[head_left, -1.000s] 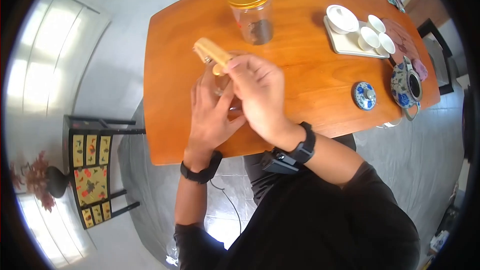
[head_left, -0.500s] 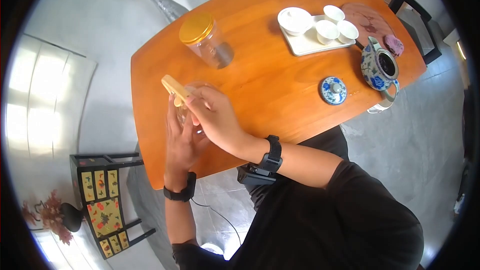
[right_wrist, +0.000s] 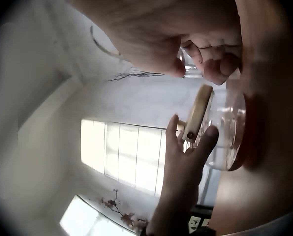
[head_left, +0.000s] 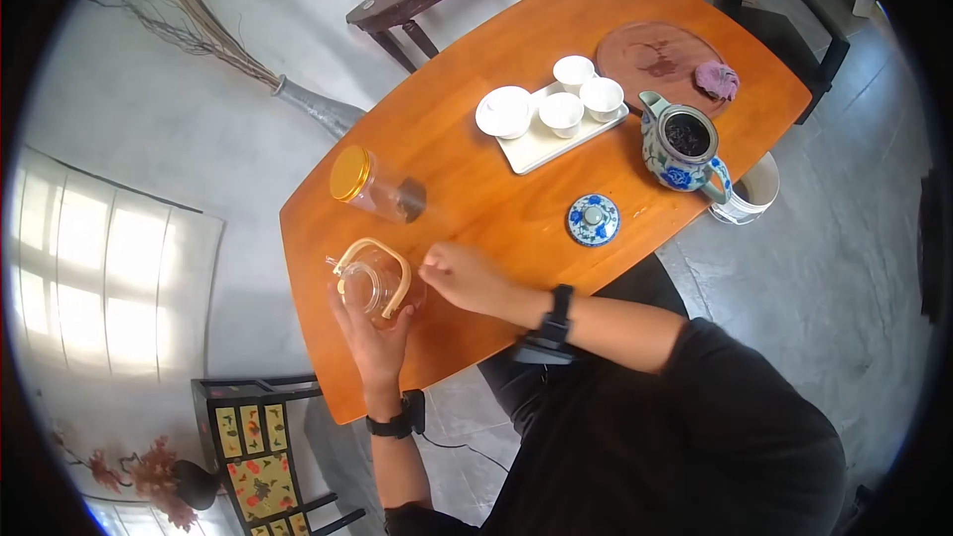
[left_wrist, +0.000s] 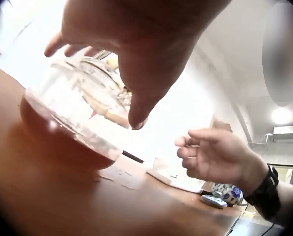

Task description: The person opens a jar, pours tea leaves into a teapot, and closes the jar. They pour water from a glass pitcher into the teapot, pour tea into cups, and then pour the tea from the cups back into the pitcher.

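Spill risk: if my left hand [head_left: 375, 345] nudges the smooth glass teapot [head_left: 373, 290], its reddish liquid could slop onto the table [head_left: 476, 228].
Snag risk: a careless sweep of my right hand [head_left: 460, 279] might catch the pale handle [head_left: 404, 273].
Left grip: spread wide, fingers fairly straight, straddling the teapot; I can't tell how firmly.
Right grip: loosely curled, empty, near the handle.
Teapot's place: on the table, near the gold-lidded jar [head_left: 375, 196].
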Action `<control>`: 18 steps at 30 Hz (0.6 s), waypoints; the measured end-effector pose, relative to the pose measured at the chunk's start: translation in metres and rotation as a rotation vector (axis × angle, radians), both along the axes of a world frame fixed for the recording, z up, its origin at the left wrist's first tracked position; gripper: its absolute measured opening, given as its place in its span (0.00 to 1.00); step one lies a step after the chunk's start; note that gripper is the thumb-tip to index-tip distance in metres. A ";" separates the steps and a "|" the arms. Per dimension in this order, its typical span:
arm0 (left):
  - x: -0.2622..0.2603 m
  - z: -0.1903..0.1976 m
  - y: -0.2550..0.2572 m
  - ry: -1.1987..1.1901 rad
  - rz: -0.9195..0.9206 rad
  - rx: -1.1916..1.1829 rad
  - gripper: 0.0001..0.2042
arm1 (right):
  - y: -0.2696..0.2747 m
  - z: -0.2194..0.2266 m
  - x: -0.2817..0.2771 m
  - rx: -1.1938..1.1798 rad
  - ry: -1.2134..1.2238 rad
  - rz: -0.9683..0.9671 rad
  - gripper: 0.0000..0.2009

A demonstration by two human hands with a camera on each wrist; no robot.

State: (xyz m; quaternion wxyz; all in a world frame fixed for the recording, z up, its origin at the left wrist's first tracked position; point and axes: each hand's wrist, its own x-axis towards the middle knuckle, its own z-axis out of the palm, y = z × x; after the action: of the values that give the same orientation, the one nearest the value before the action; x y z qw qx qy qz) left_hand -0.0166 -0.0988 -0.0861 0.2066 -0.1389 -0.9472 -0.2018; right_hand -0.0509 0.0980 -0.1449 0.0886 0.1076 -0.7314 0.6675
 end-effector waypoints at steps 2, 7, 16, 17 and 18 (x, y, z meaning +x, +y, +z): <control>0.007 0.006 0.012 -0.002 0.101 0.025 0.51 | 0.063 0.034 0.034 0.192 0.069 -0.083 0.11; 0.048 0.030 0.084 0.092 0.034 -0.027 0.46 | 0.173 0.050 0.072 0.768 0.182 -0.433 0.14; 0.066 0.017 0.207 -0.117 -0.404 0.217 0.29 | 0.194 0.013 0.059 1.055 0.162 -0.348 0.08; 0.067 0.015 0.211 -0.116 -0.404 0.217 0.29 | 0.198 0.014 0.059 1.055 0.164 -0.348 0.08; 0.068 0.013 0.215 -0.137 -0.425 0.250 0.28 | 0.203 0.015 0.060 0.988 0.201 -0.365 0.07</control>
State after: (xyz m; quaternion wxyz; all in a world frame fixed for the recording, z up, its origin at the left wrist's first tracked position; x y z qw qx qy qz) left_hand 0.0514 0.1165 -0.0730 0.1104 -0.2941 -0.8763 -0.3652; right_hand 0.0094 0.3010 -0.1294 0.2115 0.0707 -0.9532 0.2040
